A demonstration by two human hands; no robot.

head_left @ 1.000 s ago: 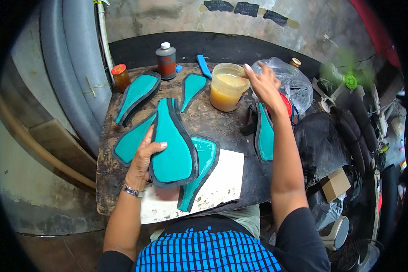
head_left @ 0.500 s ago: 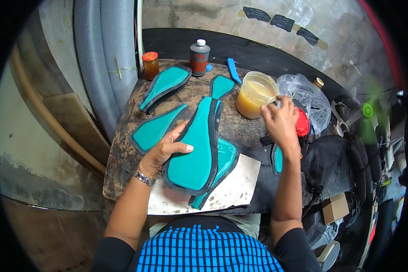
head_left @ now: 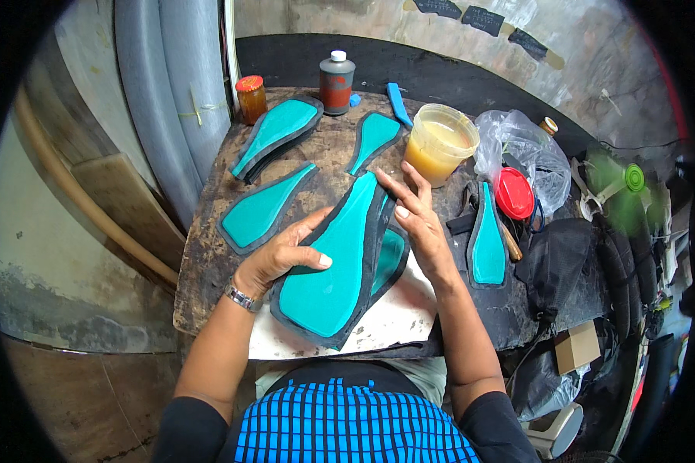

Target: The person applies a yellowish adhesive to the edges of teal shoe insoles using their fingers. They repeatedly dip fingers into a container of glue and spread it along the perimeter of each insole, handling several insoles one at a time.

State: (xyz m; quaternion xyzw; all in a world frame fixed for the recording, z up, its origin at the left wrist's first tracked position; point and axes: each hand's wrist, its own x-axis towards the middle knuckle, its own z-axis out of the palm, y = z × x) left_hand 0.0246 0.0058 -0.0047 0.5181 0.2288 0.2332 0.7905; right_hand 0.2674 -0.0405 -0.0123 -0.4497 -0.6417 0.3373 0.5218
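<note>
I see my left hand holding the big teal piece with the black rim by its left edge, thumb across the face and fingers curled beneath. It lies over a white sheet on the table, just this side of the tub of yellowish glue. A second ago my right hand was up at that tub; now it has come back, fingers spread flat on the piece's right rim and gripping nothing. I read that as pressing the edge down. Left of the tub lie more teal pieces; to its right, one more.
</note>
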